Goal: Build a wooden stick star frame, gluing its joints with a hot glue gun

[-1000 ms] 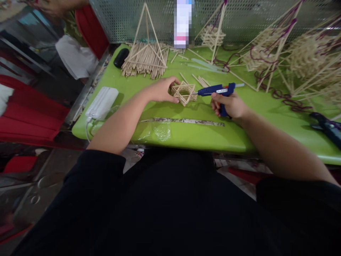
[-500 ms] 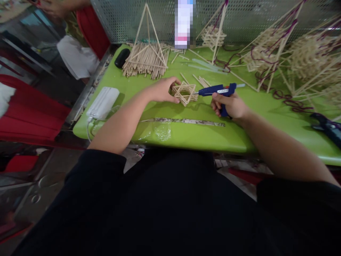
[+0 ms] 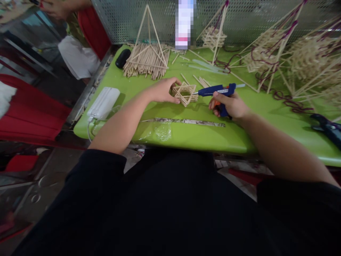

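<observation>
On the green table, my left hand [image 3: 166, 91] grips the left side of a small star-shaped frame of stacked wooden sticks [image 3: 185, 93] between thumb and fingers. My right hand [image 3: 229, 104] is wrapped around the handle of a blue hot glue gun [image 3: 217, 90], and its orange trigger shows by the fingers. The gun's nozzle points left, right at the frame's right corner; whether it touches, I cannot tell. A pale glue stick pokes out of the gun's back end. Several loose short sticks [image 3: 201, 81] lie just behind the frame.
A pyramid of sticks [image 3: 148, 37] stands over a pile of sticks [image 3: 145, 60] at the back left. More stick structures with purple cord [image 3: 263, 57] fill the right. A white power bank [image 3: 103, 103], clear glue sticks [image 3: 207, 67], a flat strip [image 3: 186, 121] and dark pliers [image 3: 326, 128] lie around.
The fingers of my right hand have shifted on the glue gun's handle, and the orange trigger now shows. My left hand and the stick frame have stayed in place.
</observation>
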Demonstrator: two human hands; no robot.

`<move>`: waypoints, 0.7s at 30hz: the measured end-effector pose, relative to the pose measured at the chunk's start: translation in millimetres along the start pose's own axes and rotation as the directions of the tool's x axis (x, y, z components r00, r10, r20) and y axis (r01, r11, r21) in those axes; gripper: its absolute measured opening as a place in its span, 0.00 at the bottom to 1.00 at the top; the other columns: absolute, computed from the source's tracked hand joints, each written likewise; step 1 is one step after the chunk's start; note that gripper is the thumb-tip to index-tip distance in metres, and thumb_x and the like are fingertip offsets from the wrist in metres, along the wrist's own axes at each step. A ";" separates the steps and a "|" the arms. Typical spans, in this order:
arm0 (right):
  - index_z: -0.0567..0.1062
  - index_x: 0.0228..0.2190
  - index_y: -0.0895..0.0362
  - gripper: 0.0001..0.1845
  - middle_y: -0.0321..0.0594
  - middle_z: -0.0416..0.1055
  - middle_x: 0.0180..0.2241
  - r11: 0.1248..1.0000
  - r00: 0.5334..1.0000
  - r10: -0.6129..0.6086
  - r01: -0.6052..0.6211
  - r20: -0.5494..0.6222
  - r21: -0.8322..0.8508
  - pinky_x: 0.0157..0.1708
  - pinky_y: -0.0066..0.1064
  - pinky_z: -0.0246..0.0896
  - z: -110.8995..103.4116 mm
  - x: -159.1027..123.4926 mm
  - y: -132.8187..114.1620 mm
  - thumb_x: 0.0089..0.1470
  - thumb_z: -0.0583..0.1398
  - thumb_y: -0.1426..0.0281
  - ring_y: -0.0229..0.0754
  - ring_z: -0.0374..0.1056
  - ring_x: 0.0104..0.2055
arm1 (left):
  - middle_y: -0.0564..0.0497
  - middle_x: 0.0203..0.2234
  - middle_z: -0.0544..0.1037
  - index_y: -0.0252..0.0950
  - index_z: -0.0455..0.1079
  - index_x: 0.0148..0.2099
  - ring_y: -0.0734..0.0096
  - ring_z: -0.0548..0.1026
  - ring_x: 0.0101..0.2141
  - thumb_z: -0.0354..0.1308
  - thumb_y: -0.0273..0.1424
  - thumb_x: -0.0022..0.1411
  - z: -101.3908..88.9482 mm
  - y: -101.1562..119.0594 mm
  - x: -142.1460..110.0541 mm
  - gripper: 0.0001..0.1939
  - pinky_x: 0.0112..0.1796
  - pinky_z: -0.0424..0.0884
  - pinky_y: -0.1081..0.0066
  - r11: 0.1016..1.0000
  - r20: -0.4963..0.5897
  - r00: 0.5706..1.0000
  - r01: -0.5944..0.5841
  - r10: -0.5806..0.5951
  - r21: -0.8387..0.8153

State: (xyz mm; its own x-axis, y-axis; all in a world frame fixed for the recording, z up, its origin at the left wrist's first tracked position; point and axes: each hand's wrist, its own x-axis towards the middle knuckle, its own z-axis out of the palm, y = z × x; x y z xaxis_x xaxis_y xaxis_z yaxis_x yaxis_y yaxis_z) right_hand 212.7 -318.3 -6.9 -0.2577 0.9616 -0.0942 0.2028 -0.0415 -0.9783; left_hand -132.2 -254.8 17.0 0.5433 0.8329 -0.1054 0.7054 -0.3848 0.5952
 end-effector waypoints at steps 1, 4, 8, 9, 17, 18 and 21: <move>0.79 0.26 0.54 0.38 0.44 0.79 0.27 1.000 1.000 0.005 -0.005 0.002 -0.005 0.17 0.33 0.66 -0.1 0.1 -0.1 0.53 0.78 0.32 0.39 0.70 0.20 | 0.39 0.68 0.78 0.45 0.68 0.81 0.37 0.76 0.64 0.79 0.50 0.54 0.0 0.1 -0.1 0.56 0.65 0.72 0.42 1.000 0.001 1.000 0.003 -0.003 0.002; 0.80 0.26 0.53 0.37 0.44 0.79 0.26 1.000 1.000 -0.002 0.002 0.000 0.004 0.16 0.33 0.65 -0.1 1.0 0.1 0.53 0.78 0.33 0.40 0.70 0.20 | 0.40 0.69 0.78 0.46 0.67 0.82 0.37 0.75 0.65 0.78 0.51 0.55 0.1 -0.2 0.0 0.56 0.66 0.72 0.42 1.000 0.007 1.000 0.008 -0.008 -0.001; 0.80 0.26 0.52 0.38 0.44 0.80 0.27 1.000 1.000 -0.009 0.009 -0.015 0.022 0.15 0.34 0.64 0.5 3.3 1.8 0.48 0.80 0.31 0.40 0.69 0.19 | 0.40 0.69 0.78 0.47 0.67 0.82 0.36 0.74 0.66 0.79 0.51 0.55 0.2 -1.8 0.7 0.57 0.66 0.72 0.40 1.000 0.015 1.000 0.005 -0.004 -0.012; 0.80 0.26 0.52 0.39 0.45 0.81 0.28 1.000 1.000 -0.007 0.007 -0.016 0.025 0.14 0.34 0.64 0.6 3.9 2.2 0.46 0.80 0.30 0.40 0.69 0.19 | 0.40 0.69 0.77 0.47 0.67 0.83 0.36 0.75 0.66 0.79 0.51 0.55 0.3 -2.2 0.9 0.57 0.66 0.72 0.40 1.000 0.015 1.000 0.003 -0.003 -0.011; 0.80 0.29 0.51 0.39 0.44 0.84 0.32 0.998 0.999 -0.036 0.036 -0.003 0.048 0.14 0.35 0.66 3.3 5.1 2.5 0.43 0.81 0.30 0.40 0.70 0.19 | 0.40 0.69 0.78 0.46 0.65 0.83 0.38 0.76 0.64 0.78 0.52 0.54 0.3 -1.5 0.6 0.59 0.66 0.73 0.43 1.000 0.010 1.000 0.004 -0.004 0.011; 0.80 0.29 0.51 0.39 0.44 0.84 0.32 0.998 0.999 -0.041 0.041 -0.005 0.053 0.14 0.35 0.66 4.0 4.9 2.4 0.43 0.81 0.31 0.40 0.70 0.19 | 0.40 0.69 0.78 0.46 0.66 0.83 0.39 0.76 0.64 0.78 0.52 0.54 0.1 -1.0 0.3 0.58 0.65 0.73 0.43 1.000 0.010 1.000 0.006 -0.007 0.017; 0.80 0.29 0.51 0.39 0.44 0.84 0.32 0.996 0.998 -0.061 0.061 -0.007 0.065 0.14 0.36 0.65 6.5 3.3 1.1 0.44 0.81 0.30 0.40 0.69 0.19 | 0.40 0.69 0.78 0.46 0.67 0.81 0.39 0.77 0.64 0.78 0.52 0.54 -0.6 0.0 -0.5 0.56 0.65 0.73 0.44 1.000 0.007 1.000 0.010 -0.010 0.027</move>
State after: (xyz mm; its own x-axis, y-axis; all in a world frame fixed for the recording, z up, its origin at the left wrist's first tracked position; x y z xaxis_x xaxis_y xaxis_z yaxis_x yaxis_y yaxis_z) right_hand 206.0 -316.9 -9.5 -0.2631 0.9642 -0.0336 0.1250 -0.0004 -0.9922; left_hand -132.7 -255.0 17.5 0.5396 0.8337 -0.1169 0.7225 -0.3873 0.5727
